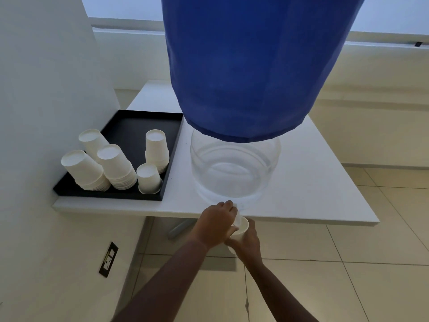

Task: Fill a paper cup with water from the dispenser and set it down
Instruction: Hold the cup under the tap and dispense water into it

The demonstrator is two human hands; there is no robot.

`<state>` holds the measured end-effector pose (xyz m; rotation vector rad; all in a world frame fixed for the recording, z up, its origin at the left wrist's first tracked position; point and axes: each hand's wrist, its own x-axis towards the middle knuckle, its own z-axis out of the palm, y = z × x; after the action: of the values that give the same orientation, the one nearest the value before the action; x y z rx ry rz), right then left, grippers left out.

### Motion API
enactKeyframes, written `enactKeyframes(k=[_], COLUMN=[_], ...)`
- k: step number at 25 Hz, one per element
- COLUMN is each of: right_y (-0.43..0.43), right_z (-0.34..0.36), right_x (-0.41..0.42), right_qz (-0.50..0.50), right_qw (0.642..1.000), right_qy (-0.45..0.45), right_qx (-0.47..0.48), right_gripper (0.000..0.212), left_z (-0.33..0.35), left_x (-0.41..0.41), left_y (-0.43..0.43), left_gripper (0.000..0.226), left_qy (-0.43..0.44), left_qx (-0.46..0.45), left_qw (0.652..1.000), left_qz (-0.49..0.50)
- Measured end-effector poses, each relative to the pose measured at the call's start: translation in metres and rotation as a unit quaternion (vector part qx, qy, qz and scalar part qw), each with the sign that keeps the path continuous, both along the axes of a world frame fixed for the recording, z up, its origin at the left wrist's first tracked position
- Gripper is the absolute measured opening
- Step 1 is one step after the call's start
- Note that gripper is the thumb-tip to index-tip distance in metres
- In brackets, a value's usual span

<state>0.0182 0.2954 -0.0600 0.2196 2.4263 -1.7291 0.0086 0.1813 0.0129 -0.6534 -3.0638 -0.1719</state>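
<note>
A white tabletop point(313, 182) juts out from a pale wall, and the water dispenser point(234, 168) stands near its front edge: a clear round vessel with a blue cloth cover point(243, 66) draped over the top part. To the left of the dispenser, just beside it, a black tray point(137, 126) carries five upside-down stacks of white paper cups point(116, 166), some leaning. Behind the dispenser, a long pale ledge runs under a bright window. Below and in front of the dispenser, the floor point(371, 263) is laid with large cream tiles with dark joints. A dark wall socket point(108, 259) sits low on the wall, down and to the left of the dispenser.

At the dispenser's front foot, right at the tabletop's edge, both hands meet. The left hand point(216, 223) has its fingers curled over what looks like the tap at the base, though the tap itself is mostly hidden. The right hand point(247, 244) is wrapped around a paper cup point(241, 226) from beneath, holding it upright, mouth up, just under the left hand's fingers and off the tabletop's edge. Whether there is water in the cup cannot be told.
</note>
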Motion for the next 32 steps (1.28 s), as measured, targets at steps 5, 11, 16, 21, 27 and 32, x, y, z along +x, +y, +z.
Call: enactKeyframes(k=[5, 11, 16, 21, 27, 32], right_y=[-0.004, 0.002, 0.001, 0.000, -0.002, -0.003], right_z=[0.005, 0.008, 0.009, 0.009, 0.005, 0.006], right_x=[-0.007, -0.006, -0.002, 0.001, -0.002, 0.000], right_qz=[0.020, 0.035, 0.047, 0.043, 0.043, 0.026], right_qw=[0.999, 0.998, 0.998, 0.997, 0.997, 0.997], right_qy=[0.033, 0.025, 0.029, 0.029, 0.042, 0.058], right_qx=[-0.013, -0.040, -0.035, -0.049, -0.038, -0.048], right_gripper=[0.063, 0.061, 0.063, 0.065, 0.064, 0.061], left_z=[0.008, 0.020, 0.031, 0.035, 0.035, 0.034], left_x=[-0.004, -0.009, -0.016, -0.017, -0.021, -0.022], left_y=[-0.001, 0.001, 0.003, 0.005, 0.001, 0.002], left_gripper=[0.042, 0.033, 0.030, 0.018, 0.016, 0.016], left_qy=[-0.007, -0.055, -0.049, -0.067, -0.067, -0.065], left_qx=[-0.036, 0.024, 0.140, 0.155, 0.200, 0.207], left_qw=[0.999, 0.998, 0.983, 0.982, 0.972, 0.969], left_qz=[-0.035, 0.027, 0.106, 0.086, 0.108, 0.114])
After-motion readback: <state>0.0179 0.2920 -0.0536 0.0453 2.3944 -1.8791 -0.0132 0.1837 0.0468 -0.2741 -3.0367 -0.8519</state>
